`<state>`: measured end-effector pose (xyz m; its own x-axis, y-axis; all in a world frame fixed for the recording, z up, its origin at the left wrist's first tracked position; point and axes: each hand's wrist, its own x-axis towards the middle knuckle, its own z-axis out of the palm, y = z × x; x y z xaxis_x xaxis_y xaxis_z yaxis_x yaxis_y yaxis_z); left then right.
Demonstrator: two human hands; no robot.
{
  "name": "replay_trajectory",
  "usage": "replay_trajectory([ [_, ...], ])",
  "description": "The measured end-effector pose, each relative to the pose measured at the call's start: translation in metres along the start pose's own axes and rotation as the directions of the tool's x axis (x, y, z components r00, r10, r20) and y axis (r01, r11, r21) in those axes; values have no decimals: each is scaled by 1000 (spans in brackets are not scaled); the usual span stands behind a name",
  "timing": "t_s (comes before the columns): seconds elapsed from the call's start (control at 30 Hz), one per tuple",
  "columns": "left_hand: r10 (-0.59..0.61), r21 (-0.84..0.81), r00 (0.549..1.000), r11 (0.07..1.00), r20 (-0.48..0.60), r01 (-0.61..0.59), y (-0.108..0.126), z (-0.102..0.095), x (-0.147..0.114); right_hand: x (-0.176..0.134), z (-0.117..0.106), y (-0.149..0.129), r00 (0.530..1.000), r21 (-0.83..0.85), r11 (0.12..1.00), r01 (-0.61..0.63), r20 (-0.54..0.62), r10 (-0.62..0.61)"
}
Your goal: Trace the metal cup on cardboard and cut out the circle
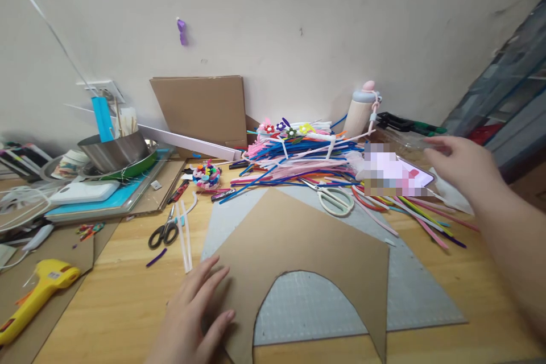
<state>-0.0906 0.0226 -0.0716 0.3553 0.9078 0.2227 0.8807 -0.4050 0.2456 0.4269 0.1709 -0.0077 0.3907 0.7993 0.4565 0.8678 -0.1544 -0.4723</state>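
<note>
Wooden table (pixel 128 301) against a plain white wall, cluttered. Grey cutting mat (pixel 409 290) lies on it; cardboard sheet (pixel 307 239) with an arched cut-out lies flat on the mat.

Containers: steel pot (pixel 113 151) at far left holds a blue flat piece and several pale sticks; contents below the rim hidden. Pink-capped bottle (pixel 360 108) stands by the wall; contents not visible.

My left hand (pixel 191 313) rests flat on the cardboard's left corner, fingers spread, grasping nothing. My right hand (pixel 463 162) is raised over the phone (pixel 401 173), fingers loose and apart, holding nothing; motion-blurred. Phone screen is pixelated, partly buried by the pipe cleaner pile (pixel 298 156). Yellow glue gun (pixel 38 290) is cut off at the left edge.
</note>
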Motion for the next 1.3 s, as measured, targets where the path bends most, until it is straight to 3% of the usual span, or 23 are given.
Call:
replay_trajectory([
  [0.07,141,36,986,989,88,-145,-2,-3,2,-47,-3,-21,996,35,998,49,70,-51],
  [0.1,217,41,967,974,136,-224,-2,-5,2,-70,-1,-31,978,69,993,98,179,-109],
  [0.13,284,42,943,954,175,-295,-2,-6,3,-92,4,-40,899,165,966,199,361,-247],
  [0.17,336,40,919,935,205,-351,-2,-7,4,-111,11,-48,779,244,924,294,499,-380],
  [0.2,373,39,901,920,222,-390,-2,-7,4,-127,19,-55,695,252,904,346,578,-427],
  [0.27,429,29,874,894,227,-447,-2,-5,6,-149,34,-65,626,169,903,395,670,-399],
  [0.37,543,8,814,831,206,-557,-3,-4,7,-162,47,-73,596,37,887,460,727,-340],
  [0.5,671,99,719,715,183,-692,-6,-11,2,-172,37,-73,575,-6,861,509,747,-334],
  [0.57,677,165,717,698,165,-697,-8,-15,-2,-177,27,-69,574,-11,864,503,752,-324],
  [0.67,647,244,753,716,119,-654,-15,-15,-9,-173,15,-65,540,44,874,484,771,-337],
  [0.73,637,266,767,728,78,-632,-19,-11,-12,-159,17,-65,572,74,883,464,736,-363],
  [0.77,637,266,768,732,62,-628,-19,-10,-13,-149,22,-66,619,70,889,453,693,-370],
  [0.8,638,263,768,734,51,-627,-20,-9,-15,-138,29,-67,696,40,897,441,616,-370],
  [0.87,634,255,772,740,43,-622,-18,-8,-20,-118,47,-70,755,11,898,439,537,-376],
  [1.07,640,220,766,756,-56,-616,-18,-8,-44,-93,97,-71,799,-6,904,426,470,-374],
  [1.3,547,122,828,836,-122,-534,-18,7,-40,-80,102,-67,856,91,944,317,401,-326],
])
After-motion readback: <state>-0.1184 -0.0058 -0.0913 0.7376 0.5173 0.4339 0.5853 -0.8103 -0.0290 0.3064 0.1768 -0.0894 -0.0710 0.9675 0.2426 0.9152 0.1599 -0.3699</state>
